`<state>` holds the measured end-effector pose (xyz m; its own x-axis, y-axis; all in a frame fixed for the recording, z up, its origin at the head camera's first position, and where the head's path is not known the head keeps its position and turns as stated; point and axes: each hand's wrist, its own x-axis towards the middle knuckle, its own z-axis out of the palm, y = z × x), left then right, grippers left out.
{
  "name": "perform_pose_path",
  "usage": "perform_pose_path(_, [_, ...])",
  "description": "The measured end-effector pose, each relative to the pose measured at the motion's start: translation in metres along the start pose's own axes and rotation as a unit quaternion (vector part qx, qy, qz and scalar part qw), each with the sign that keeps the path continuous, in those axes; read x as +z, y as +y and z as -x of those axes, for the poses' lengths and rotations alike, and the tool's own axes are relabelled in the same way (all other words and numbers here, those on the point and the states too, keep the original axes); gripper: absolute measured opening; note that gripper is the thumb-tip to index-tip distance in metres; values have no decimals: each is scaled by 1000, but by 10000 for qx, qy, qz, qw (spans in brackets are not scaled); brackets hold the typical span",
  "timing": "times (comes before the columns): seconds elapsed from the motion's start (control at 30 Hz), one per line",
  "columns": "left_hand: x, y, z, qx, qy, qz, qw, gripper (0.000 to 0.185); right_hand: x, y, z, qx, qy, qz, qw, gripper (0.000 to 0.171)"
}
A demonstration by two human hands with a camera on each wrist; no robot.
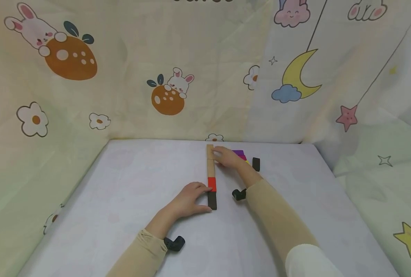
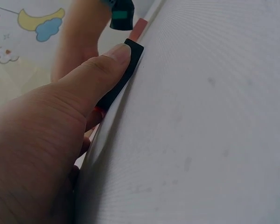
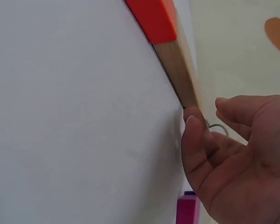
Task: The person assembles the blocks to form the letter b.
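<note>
A straight row of blocks runs away from me down the table. A black block (image 1: 212,201) is at the near end, then a red block (image 1: 212,184) and two plain wooden blocks (image 1: 210,168). My left hand (image 1: 188,200) grips the black block, thumb at its near end and index fingertip by the red block. The thumb (image 2: 113,58) lies against the black block in the left wrist view. My right hand (image 1: 227,157) is beside the far wooden block (image 1: 210,151), with loosely bent fingers touching it. The right wrist view shows a gap between its digits.
Right of the row, partly behind my right hand, lie purple (image 1: 238,152), magenta and yellow blocks. Another black block (image 1: 256,164) lies apart from them. A printed cloth (image 1: 129,96) hangs behind the white table (image 1: 139,169) and along its sides.
</note>
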<state>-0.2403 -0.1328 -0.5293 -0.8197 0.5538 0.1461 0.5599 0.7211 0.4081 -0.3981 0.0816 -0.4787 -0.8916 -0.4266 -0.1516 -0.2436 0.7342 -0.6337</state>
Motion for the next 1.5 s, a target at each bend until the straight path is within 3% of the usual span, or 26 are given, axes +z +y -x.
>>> perform_pose_path(0.2, [-2, 1, 2, 54, 86, 40, 9999, 73, -9, 2, 42, 169, 189, -671, 9974, 47])
perform_pose_path(0.37, [-2, 1, 3, 2, 60, 54, 10000, 73, -14, 11, 80, 539, 316, -1307, 9895, 44])
perform_pose_path(0.57, [-3, 2, 4, 111, 154, 105, 9998, 72, -18, 32, 121, 545, 496, -830, 9938, 45])
perform_pose_path(0.73, [-2, 1, 4, 163, 169, 68, 9997, 71, -27, 58, 146, 613, 644, -983, 9912, 43])
perform_pose_path(1.1, [-4, 3, 4, 83, 115, 136, 9998, 71, -42, 108, 155, 734, 729, -826, 9912, 41])
perform_pose_path(1.33, [-5, 4, 4, 117, 167, 112, 9997, 70, -41, 114, 155, 1023, 626, -794, 9896, 41])
perform_pose_path(1.5, [-4, 4, 4, 49, 82, 136, 9999, 70, -39, 113, 155, 932, 643, -527, 9922, 41])
